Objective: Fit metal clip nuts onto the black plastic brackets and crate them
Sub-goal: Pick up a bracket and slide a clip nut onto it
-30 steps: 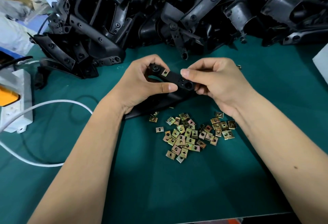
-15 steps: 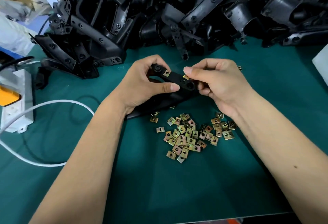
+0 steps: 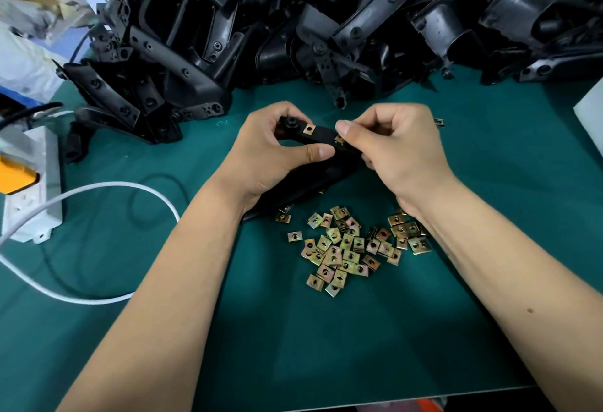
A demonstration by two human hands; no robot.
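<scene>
My left hand (image 3: 270,153) grips a black plastic bracket (image 3: 323,134) held over the green mat, thumb pressed along its near edge. One brass-coloured clip nut (image 3: 308,129) sits fitted on the bracket's top face. My right hand (image 3: 398,150) pinches a second clip nut (image 3: 339,140) between thumb and forefinger at the bracket's right end. The bracket's lower part (image 3: 306,188) runs down under my left wrist. A loose heap of clip nuts (image 3: 349,248) lies on the mat just below both hands.
A big pile of black plastic brackets (image 3: 326,19) fills the back of the green mat (image 3: 326,330). A white power strip (image 3: 31,183) with a white cable (image 3: 107,188) lies at the left. A white object's corner (image 3: 592,108) shows at the right edge.
My right thumb and forefinger have shifted at the bracket's right end, and a second clip nut now shows there at the bracket's edge. The left hand has kept its grip.
</scene>
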